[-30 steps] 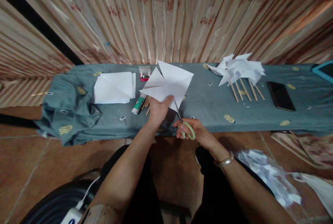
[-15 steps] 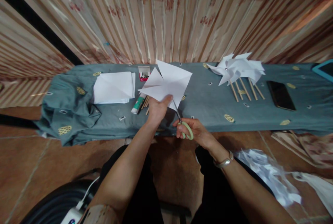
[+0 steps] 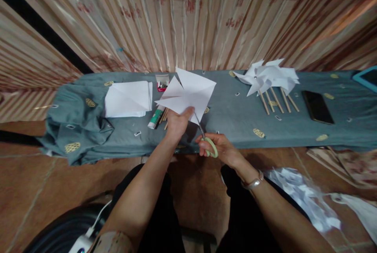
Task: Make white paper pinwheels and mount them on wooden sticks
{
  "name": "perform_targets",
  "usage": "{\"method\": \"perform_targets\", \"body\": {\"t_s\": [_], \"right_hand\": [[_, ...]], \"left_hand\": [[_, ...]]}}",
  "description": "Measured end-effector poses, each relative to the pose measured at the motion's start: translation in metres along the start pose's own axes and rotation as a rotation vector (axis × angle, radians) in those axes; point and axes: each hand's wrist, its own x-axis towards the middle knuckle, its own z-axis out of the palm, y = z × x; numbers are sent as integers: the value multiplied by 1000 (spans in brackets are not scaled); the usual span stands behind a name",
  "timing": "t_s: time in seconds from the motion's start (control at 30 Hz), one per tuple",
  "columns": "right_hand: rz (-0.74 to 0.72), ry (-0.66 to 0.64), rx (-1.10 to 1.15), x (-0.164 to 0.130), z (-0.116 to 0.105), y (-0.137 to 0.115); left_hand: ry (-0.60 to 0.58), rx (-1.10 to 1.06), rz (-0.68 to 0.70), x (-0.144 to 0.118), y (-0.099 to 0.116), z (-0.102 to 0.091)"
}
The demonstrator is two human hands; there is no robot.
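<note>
Left hand [image 3: 177, 121] pinches white paper square [image 3: 188, 93] at lower edge, holds it raised above grey-blue cloth [image 3: 235, 119]. Right hand [image 3: 219, 149] closed around green-handled scissors [image 3: 206, 139]; blades angled up into paper's lower edge, seemingly partway into cut, tips hard to make out. Left of paper on cloth: stack of white sheets [image 3: 128, 98], glue stick [image 3: 155, 117]. Well right: finished paper pinwheels [image 3: 269, 76] on wooden sticks, black phone [image 3: 317, 106] beside them.
</note>
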Motion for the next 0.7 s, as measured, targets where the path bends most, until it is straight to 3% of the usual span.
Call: {"method": "perform_targets", "body": {"t_s": [0.7], "right_hand": [[36, 46, -7, -1, -1, -4]], "left_hand": [[-33, 32, -35, 1, 5, -5]]}}
